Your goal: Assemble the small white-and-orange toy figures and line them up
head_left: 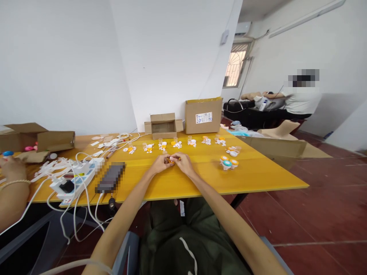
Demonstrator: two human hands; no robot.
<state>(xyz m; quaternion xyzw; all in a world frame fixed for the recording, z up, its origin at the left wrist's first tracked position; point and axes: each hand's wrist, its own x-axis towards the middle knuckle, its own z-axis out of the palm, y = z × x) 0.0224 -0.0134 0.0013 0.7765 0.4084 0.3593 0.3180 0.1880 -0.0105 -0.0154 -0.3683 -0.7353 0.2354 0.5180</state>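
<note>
Currently, both hands are brought together over the middle of the yellow tabletop (258,175), fingertips meeting on 1 small orange piece (171,160). The left hand (161,163) is curled closed, pinching the piece from its side; the right hand (183,162) is likewise closed on it from the other side. What the piece is exactly cannot be told, as it is too small and mostly covered by fingers. Beyond the hands, a row of small white-and-orange parts (177,144) is laid out across the tabletop, running from left to right. To the right of the hands, a cluster of small round caps (228,163), orange and teal, is seen, well apart from the hands. At the far edge, a small open cardboard box (163,126) is set beside a taller closed cardboard box (203,115) bearing a white label. To the left, a dark flat device (110,177) lies next to a white power strip (75,178) with several white cables (83,214) trailing over the edge. At the far left edge, another person's hand (11,165) with a bracelet on the wrist is resting near an open brown box (40,139). In the background right, a person in a white shirt (301,100) is seated at a dark couch.
</note>
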